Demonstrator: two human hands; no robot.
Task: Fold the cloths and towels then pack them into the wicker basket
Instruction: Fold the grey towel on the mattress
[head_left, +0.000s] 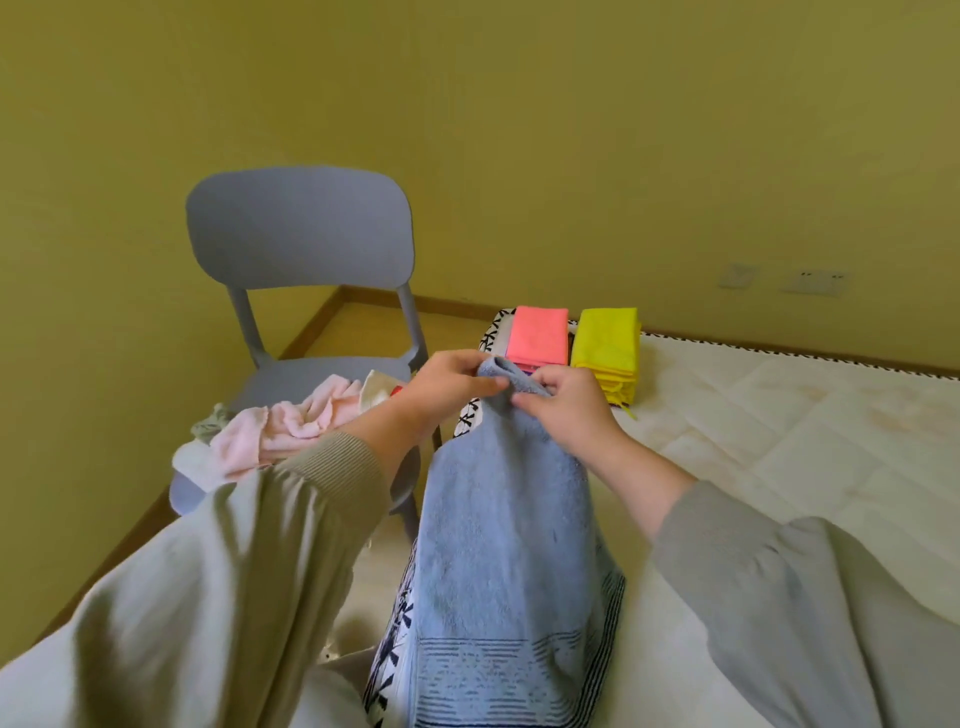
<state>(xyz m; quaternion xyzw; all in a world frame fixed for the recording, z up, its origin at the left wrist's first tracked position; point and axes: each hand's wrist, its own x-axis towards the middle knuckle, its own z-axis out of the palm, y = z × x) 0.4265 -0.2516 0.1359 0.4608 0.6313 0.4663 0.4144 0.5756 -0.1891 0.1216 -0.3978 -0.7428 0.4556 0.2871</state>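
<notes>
Both hands meet at the far, upper end of the blue towel (509, 525). The left hand (449, 384) has thumb and curled fingers pinched on the bunched top edge. The right hand (566, 410) pinches the same edge just beside it, fingertips almost touching the left's. From that grip the towel's long axis runs straight back toward the person, and its dark-striped border lies at the mattress's (789, 441) near edge, over a black-and-white patterned cloth (387, 660). The whole free length therefore lies on the near side of the fingers, with neither hand closer to it. The coming step, as I judge it, is to part the hands along the top edge and open the towel flat for folding. A folded pink cloth (537, 338) and a yellow stack (608, 353) sit side by side near the mattress's far left corner, beyond the hands. Unfolded pale cloths (280, 428) are heaped on the seat of the grey chair (301, 234) to the left. I cannot make out a wicker basket.
</notes>
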